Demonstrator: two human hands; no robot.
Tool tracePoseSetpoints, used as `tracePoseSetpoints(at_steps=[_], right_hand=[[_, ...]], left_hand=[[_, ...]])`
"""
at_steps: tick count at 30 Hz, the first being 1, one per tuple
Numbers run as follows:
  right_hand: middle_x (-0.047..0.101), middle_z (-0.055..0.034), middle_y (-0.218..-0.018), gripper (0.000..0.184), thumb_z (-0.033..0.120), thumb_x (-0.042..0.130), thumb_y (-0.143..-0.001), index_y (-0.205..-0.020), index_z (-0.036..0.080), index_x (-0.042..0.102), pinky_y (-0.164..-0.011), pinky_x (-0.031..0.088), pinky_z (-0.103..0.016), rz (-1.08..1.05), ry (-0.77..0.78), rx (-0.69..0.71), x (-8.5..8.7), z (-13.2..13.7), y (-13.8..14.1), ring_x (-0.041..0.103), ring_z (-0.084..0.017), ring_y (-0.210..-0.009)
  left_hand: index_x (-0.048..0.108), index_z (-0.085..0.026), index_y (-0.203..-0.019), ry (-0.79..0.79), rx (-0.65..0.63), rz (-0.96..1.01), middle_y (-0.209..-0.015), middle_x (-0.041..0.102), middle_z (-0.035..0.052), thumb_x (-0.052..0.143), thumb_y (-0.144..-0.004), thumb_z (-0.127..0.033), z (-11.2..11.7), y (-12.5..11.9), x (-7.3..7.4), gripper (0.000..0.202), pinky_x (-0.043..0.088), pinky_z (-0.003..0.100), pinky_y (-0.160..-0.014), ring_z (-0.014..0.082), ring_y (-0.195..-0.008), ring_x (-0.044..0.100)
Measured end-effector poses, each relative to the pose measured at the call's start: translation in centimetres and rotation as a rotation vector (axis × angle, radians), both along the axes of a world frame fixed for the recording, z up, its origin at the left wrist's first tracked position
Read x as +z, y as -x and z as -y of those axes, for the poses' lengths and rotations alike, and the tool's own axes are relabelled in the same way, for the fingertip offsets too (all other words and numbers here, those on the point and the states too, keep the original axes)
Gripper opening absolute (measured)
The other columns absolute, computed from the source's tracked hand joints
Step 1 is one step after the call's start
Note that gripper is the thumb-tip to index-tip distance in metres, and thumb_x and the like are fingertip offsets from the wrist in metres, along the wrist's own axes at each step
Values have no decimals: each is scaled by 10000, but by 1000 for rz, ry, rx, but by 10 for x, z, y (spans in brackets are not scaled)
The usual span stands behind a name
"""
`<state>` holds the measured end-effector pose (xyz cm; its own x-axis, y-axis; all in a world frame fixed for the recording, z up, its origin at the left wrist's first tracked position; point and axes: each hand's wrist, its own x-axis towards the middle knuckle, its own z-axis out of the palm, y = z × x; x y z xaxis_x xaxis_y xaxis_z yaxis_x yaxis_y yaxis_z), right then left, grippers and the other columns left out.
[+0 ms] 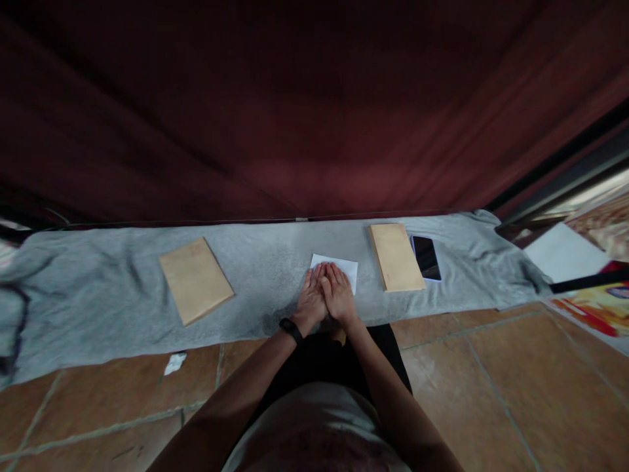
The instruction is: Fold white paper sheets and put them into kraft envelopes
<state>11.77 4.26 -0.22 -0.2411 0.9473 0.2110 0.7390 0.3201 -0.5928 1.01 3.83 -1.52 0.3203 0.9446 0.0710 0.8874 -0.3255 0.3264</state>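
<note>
A white sheet of paper (348, 267), which looks folded, lies on the grey cloth in front of me. My left hand (311, 294) rests flat on its left part, fingers stretched forward, with a black band on the wrist. Flat beside it and partly overlapping it, my right hand (339, 295) presses on the paper too. Both palms hide much of the sheet. To the right lies a stack of brown envelopes (397, 257). Farther left, a brown envelope (196, 280) lies at a slant.
A phone (426, 257) lies against the right envelope stack. The grey cloth (265, 262) covers a long narrow surface below a dark red curtain (314, 131). On the tiled floor (457, 367) is a crumpled white scrap (175, 363). A printed colourful sheet (597, 308) shows at far right.
</note>
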Motion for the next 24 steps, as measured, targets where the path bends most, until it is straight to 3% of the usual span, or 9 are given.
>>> tracePoseSetpoints(at_steps=[8, 18, 24], right_hand=[[409, -151, -1572, 547, 393, 282, -1070, -1521, 112, 416, -1234, 220, -471, 130, -20, -38, -7, -1, -11, 320, -248, -1497], [370, -143, -1594, 548, 395, 341, -1055, -1527, 127, 409, -1236, 196, -483, 179, -11, -98, -12, 0, -22, 307, -266, -1502], [369, -160, -1592, 543, 355, 384, -1039, -1525, 116, 407, -1223, 220, -508, 193, -47, -127, -13, 3, -30, 323, -284, -1492]], left_hand=[[264, -125, -1581, 9, 13, 10, -1658, 238, 139, 331, -987, -238, 2, 1, 10, 609, 118, 483, -1268, 257, -1551, 147], [290, -36, -1555, -41, 54, 52, -1633, 275, 186, 281, -986, -224, 2, 8, 0, 599, 154, 483, -1265, 260, -1546, 166], [280, -53, -1559, -50, 80, 70, -1639, 259, 179, 315, -989, -286, 4, 12, 3, 617, 168, 489, -1260, 265, -1542, 182]])
